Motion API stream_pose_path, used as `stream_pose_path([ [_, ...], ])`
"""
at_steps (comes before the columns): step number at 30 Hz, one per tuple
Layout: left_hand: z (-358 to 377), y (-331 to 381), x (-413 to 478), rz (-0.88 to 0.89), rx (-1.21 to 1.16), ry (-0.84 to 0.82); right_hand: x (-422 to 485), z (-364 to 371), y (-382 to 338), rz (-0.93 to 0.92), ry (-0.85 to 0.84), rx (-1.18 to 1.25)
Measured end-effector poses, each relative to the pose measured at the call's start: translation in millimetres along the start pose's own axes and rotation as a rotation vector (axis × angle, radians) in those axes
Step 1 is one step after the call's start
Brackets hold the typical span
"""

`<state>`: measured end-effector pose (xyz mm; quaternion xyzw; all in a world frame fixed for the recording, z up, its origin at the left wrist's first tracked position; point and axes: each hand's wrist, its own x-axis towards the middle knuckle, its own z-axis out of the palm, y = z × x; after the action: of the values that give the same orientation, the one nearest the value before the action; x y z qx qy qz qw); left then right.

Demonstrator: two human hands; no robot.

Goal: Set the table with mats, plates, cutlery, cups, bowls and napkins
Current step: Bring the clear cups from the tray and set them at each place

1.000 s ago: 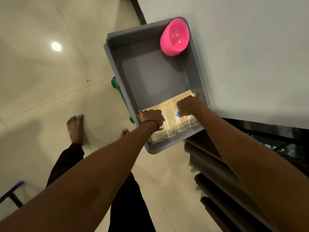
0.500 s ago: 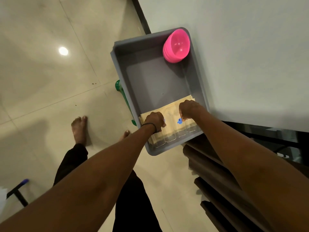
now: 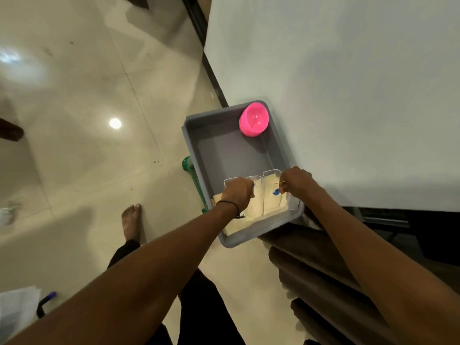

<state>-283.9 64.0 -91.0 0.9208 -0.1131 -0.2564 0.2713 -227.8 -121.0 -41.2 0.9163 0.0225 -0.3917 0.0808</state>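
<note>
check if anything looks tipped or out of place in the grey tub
The stack of pink bowls in the far right corner of the grey tub leans tilted against the wall instead of sitting flat. The clear cups gripped by the left hand and right hand look upright; no spill shows.

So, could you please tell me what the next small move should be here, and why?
Probably raise both hands above the grey tub's rim and carry them right, towards the white table. The left hand and the right hand each grip clear cups at the tub's near end, and the table lies right beside the tub.
</note>
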Motion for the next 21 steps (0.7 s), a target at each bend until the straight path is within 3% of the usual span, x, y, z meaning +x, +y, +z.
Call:
stream_pose_path([
  [10, -146, -37, -109, -0.091, 0.136, 0.165, -77, -94, -102, -0.245, 0.080, 0.258],
  [21, -205, -139, -283, -0.402, 0.141, 0.396, -165, -133, -299, -0.478, 0.150, -0.009],
])
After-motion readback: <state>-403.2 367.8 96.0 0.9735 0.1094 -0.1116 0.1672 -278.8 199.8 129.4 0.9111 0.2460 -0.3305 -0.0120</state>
